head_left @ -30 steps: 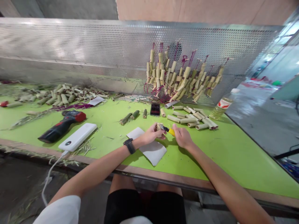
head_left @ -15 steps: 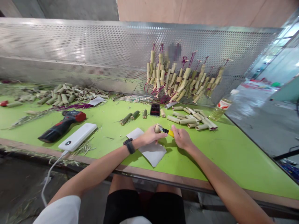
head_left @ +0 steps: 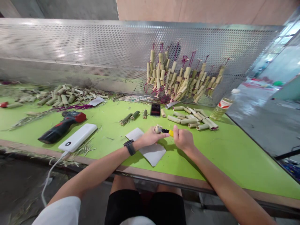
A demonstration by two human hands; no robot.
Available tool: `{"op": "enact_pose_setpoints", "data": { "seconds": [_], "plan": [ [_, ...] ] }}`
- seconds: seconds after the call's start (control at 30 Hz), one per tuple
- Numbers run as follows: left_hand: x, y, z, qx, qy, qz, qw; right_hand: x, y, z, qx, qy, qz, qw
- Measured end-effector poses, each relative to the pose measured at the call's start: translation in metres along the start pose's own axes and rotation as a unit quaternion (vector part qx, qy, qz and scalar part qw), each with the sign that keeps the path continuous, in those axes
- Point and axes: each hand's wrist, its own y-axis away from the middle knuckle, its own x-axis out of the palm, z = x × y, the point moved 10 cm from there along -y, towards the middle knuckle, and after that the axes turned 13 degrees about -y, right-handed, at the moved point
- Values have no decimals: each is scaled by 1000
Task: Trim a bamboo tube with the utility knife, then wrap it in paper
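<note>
My left hand (head_left: 151, 137) is closed around a short bamboo piece (head_left: 157, 128), most of which the fingers hide. In my right hand (head_left: 183, 138) is a utility knife (head_left: 170, 132) with a yellow and black handle. Its metal tip lies against the near face of the bamboo piece, and my left thumb stretches along toward the handle. Below my left hand, a folded sheet of white paper (head_left: 153, 155) rests on the green tabletop (head_left: 234, 156).
Cut bamboo tubes (head_left: 188, 120) lie to the right, beside a bottle (head_left: 222, 106). Strung bamboo pieces (head_left: 161, 75) hang on the perforated metal panel (head_left: 105, 47). To the left are a cordless drill (head_left: 63, 125), a white power bank (head_left: 78, 137) with a cable, and a bamboo pile (head_left: 63, 95).
My right hand has turned slightly with the knife, and the tip has shifted a little left on the bamboo. My left hand stays in nearly the same place.
</note>
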Motion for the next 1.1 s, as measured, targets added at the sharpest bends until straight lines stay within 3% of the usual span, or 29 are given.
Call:
{"op": "enact_pose_setpoints", "data": {
  "seconds": [0.17, 0.3, 0.5, 0.63, 0.83, 1.0, 1.1],
  "plan": [
    [-4, 1, 5, -11, -23, -41, 999, -13, 5, 11, -44, 115, -66, 990],
    [-6, 0, 11, -15, -39, -67, 997, -13, 5, 14, -60, 149, -64, 985],
    [-4, -1, 16, -16, -41, -68, 997, -11, 3, 10, -42, 136, -42, 989],
    [-12, -1, 25, -61, -23, -126, 990, -16, 2, 6, 3, 135, -66, 989],
    [-9, -10, 29, -57, 76, -100, 990, -19, -1, 6, 9, 119, -77, 990],
    [-6, -12, 20, -20, 116, -65, 991, -4, -3, 2, -9, 53, -1, 999],
    [-6, -11, 16, -9, 125, -55, 991, -3, -3, 1, -10, 46, -1, 999]
  ]
}}
